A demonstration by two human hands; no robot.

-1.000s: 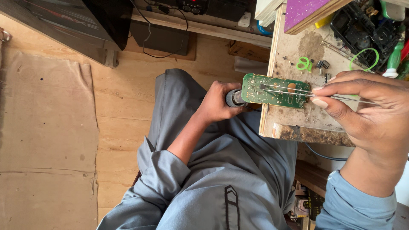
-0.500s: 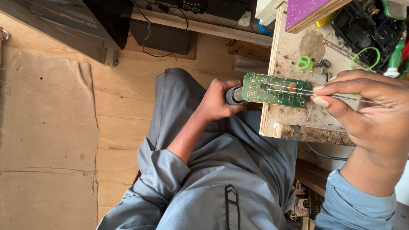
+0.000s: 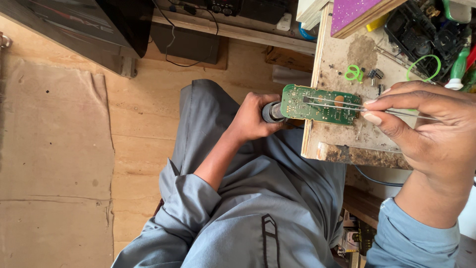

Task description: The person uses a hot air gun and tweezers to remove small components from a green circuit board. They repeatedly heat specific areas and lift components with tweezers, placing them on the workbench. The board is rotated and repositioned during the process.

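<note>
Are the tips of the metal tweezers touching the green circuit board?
Touching, it seems. In the head view the tweezers, pinched in the right hand, lie across the green circuit board, and their tips rest on its surface with no visible gap.

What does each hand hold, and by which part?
The left hand wraps a dark tool by its handle; the right hand pinches tweezers near their middle.

- A purple glittery board is seen at twelve o'clock
- A green loop of wire is laid at two o'clock
- A flattened brown cardboard sheet is spread at nine o'clock
- A dark cabinet is set at eleven o'clock
</note>
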